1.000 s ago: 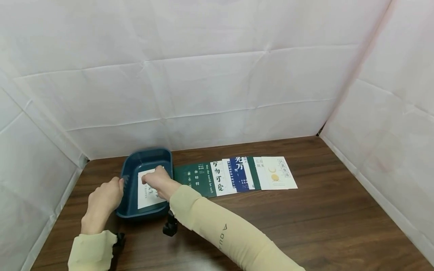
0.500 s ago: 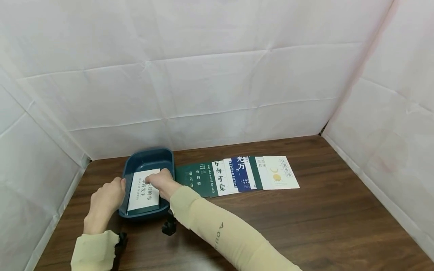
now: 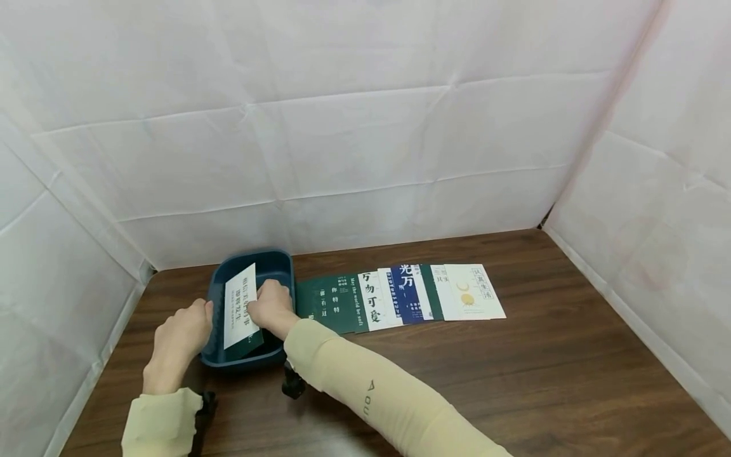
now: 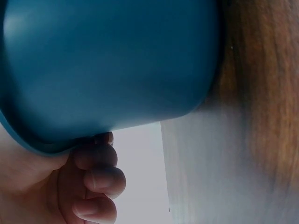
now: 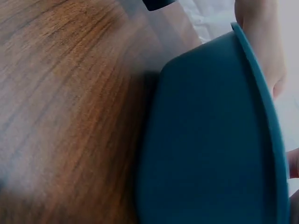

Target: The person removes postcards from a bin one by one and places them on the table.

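A dark blue plastic bin (image 3: 251, 256) stands at the table's left end. My left hand (image 3: 197, 317) grips its left rim; in the left wrist view the fingers (image 4: 96, 179) curl under the bin's edge (image 4: 107, 65). My right hand (image 3: 265, 304) reaches into the bin and holds a white card with dark print (image 3: 238, 301) by its right edge. The card stands tilted, its upper side leaning toward the left wall. The right wrist view shows only the bin's outer wall (image 5: 210, 140) and the wooden tabletop (image 5: 70, 93).
A fanned row of green, white and blue printed cards (image 3: 371, 301) lies right of the bin, ending in a white card with a yellow mark (image 3: 474, 292). White sheet walls enclose the brown wooden table (image 3: 514, 381) at the back and on both sides.
The card lay flat in the bin one second ago; my right hand has lifted its right edge, so it now stands tilted toward the left wall. The left hand stays on the rim.
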`<action>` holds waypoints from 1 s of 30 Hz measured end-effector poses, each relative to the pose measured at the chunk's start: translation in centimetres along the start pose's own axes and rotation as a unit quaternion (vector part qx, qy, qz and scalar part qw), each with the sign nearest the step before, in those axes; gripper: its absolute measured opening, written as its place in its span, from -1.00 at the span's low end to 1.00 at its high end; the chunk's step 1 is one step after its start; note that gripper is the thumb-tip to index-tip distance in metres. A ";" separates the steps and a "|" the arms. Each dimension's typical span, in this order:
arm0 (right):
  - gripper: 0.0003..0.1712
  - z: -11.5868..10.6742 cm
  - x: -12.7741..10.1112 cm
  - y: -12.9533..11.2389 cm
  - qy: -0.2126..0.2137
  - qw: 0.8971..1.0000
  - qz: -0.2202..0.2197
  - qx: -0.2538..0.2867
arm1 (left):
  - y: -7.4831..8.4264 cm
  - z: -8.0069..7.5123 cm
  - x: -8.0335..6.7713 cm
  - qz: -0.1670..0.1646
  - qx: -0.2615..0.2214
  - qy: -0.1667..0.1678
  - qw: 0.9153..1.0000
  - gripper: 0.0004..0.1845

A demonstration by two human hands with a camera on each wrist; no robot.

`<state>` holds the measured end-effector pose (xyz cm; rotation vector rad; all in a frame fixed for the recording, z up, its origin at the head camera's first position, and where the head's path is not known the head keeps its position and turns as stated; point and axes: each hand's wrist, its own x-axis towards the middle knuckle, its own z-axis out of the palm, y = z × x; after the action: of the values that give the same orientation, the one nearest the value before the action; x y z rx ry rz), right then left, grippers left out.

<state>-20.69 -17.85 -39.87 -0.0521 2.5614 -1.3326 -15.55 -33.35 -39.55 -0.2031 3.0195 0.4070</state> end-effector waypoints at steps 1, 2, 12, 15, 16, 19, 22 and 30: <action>-0.82 -0.1 0.0 -0.1 0.004 1.000 -0.008 -0.008 | 0.0 0.0 0.0 -0.001 0.001 0.000 1.000 -0.53; -0.80 -0.1 0.0 -0.1 0.008 1.000 -0.015 -0.016 | 0.0 0.0 0.0 -0.001 0.002 0.001 1.000 -0.53; -0.76 -1.1 0.0 -0.4 0.004 0.984 -0.107 -0.143 | 0.0 -0.2 0.1 -0.009 0.004 -0.006 1.000 -0.52; -0.84 -1.4 0.1 -0.3 0.004 0.972 -0.139 -0.192 | 0.0 -0.2 0.1 -0.009 0.004 -0.008 1.000 -0.52; -0.86 -1.5 0.1 -0.3 0.004 0.968 -0.147 -0.202 | 0.0 -0.1 0.1 -0.008 0.004 -0.008 1.000 -0.52; -0.84 -1.7 0.0 -0.2 -0.007 0.968 -0.153 -0.200 | 0.1 -0.1 0.0 -0.006 0.005 -0.006 1.000 -0.53; -0.72 -1.9 -0.1 -0.3 -0.015 0.971 -0.156 -0.180 | 0.1 0.0 0.0 -0.004 0.005 -0.004 1.000 -0.54; -0.56 -3.1 -0.9 -0.3 -0.009 0.973 -0.197 -0.118 | 0.1 0.0 0.1 -0.004 0.004 0.002 1.000 -0.54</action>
<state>-20.58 -15.43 -37.77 -0.6430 2.7768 -1.1241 -15.61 -33.26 -39.58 -0.2153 3.0219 0.3930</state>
